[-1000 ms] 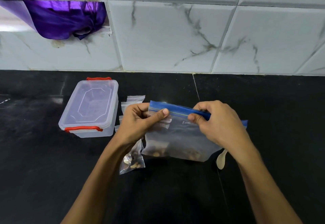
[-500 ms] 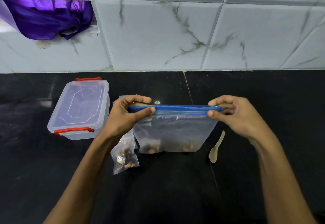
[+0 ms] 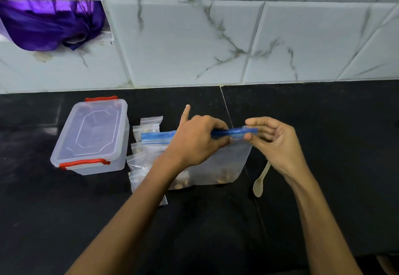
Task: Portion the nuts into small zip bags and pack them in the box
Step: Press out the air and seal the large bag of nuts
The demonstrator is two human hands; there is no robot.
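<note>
A glossy black stone bench (image 3: 323,123) ran beneath a wall of pale, grey-veined marble tiles (image 3: 183,43). A shiny purple cloth (image 3: 47,21) hung bunched at the upper left, against a ledge in the wall.

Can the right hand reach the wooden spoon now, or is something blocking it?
Probably yes: the spoon lies bare on the counter just below the right hand, nothing over it. But that hand pinches the big bag's zip strip and must let go first.

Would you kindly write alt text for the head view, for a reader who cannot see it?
Both hands pinch the blue zip strip of a large bag of nuts: left hand, right hand. Left of it lie small zip bags and a lidded clear box; a spoon lies right, on a black counter.
</note>
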